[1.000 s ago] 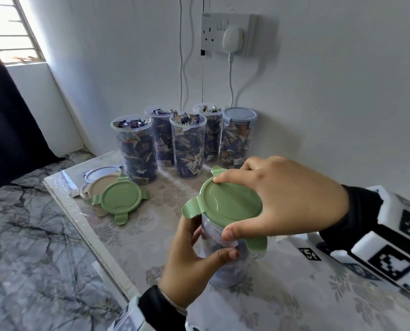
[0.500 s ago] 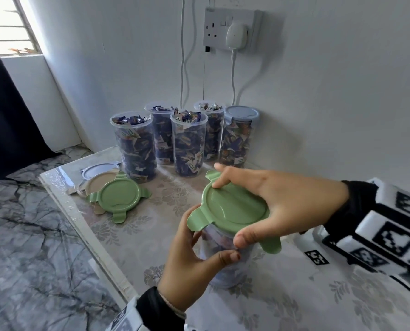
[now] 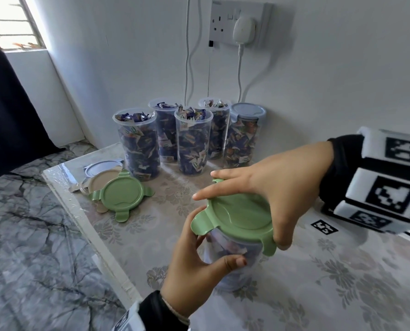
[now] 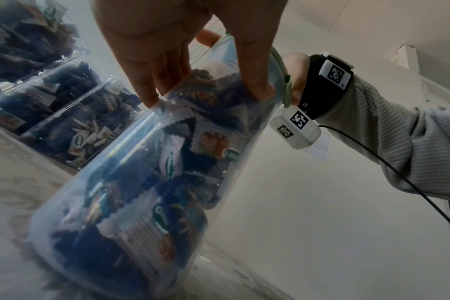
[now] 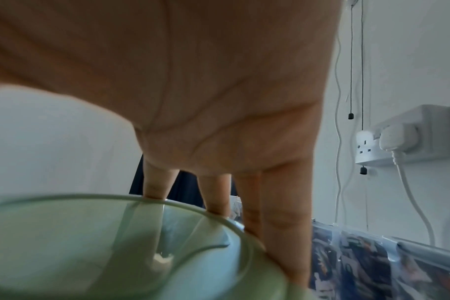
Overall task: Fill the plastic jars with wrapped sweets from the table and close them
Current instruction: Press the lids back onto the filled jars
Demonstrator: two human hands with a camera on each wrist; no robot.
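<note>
Jar (image 3: pixel 232 259) stands on tabletop (image 3: pixel 342 283), near its front-left edge, w/ lid (image 3: pixel 237 216) on top. Left hand (image 3: pixel 194 271) is at jar's left side, right hand (image 3: pixel 278 185) over the lid from the right. Behind the jar, by the wall, five filled jars (image 3: pixel 192 144) in a cluster; the rightmost one (image 3: pixel 243 137) has a lid on. Left of the jar and in front-left of the cluster, loose lids (image 3: pixel 118 194) lie stacked on tabletop. Wall socket (image 3: pixel 239 22) is above the cluster.

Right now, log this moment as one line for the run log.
step: closing jar | left hand: grips jar | right hand: holds green lid on its mouth | clips: unclear
</note>
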